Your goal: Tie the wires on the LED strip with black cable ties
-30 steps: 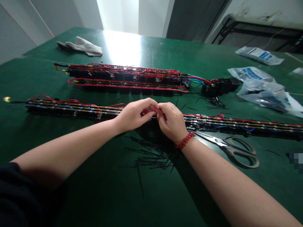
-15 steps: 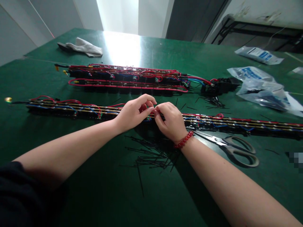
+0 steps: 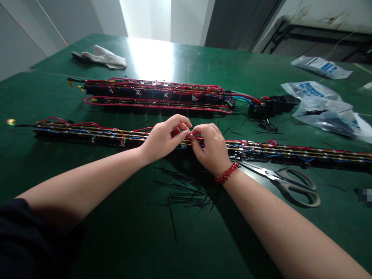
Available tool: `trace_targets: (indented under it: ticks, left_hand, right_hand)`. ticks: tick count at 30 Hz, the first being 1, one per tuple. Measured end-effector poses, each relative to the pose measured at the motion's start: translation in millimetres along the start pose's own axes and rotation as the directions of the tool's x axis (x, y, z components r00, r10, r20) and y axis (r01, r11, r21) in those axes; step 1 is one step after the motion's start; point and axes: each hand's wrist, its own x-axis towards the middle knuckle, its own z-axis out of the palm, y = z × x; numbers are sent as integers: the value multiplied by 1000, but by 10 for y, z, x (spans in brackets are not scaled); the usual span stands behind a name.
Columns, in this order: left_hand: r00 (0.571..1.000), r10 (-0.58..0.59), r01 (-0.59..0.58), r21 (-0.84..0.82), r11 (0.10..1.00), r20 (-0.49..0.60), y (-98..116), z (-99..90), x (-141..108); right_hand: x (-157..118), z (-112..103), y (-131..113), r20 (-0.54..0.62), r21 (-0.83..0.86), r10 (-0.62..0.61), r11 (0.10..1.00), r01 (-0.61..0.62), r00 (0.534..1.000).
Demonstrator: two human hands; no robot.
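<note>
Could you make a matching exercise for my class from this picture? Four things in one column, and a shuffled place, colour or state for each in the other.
1. Bracelet
2. Cloth
3. Long wired bar
4. Scissors

A. Whitish, on the far part of the table
B. Greyish handles
C. Beneath the left hand and right hand
D. Red beads

Pairs: 1-D, 2-A, 3-C, 4-B

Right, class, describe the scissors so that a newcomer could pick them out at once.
On the green table, find the longer wired strip, the one nearer the viewer. On its near side, beside the red bead bracelet, lie the scissors. Only they have shiny blades and two looped handles.
</note>
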Motion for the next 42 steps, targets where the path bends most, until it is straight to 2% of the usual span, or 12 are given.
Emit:
trace_targets:
  ticks: [5, 25, 42]
  left_hand:
    - [999, 30, -30, 14, 999, -16, -22, 9, -3]
    - [994, 101, -98, 81, 992, -34, 18, -1, 3]
    - [994, 112, -112, 120, 986, 4, 3, -5, 4]
  right_hand:
    - [-3, 17, 15, -26, 12, -38, 999, 38, 999]
    - [-12, 12, 8, 3, 65, 11, 998, -11, 1000]
    - [-18, 25, 20, 22, 20, 12, 1000, -12, 1000]
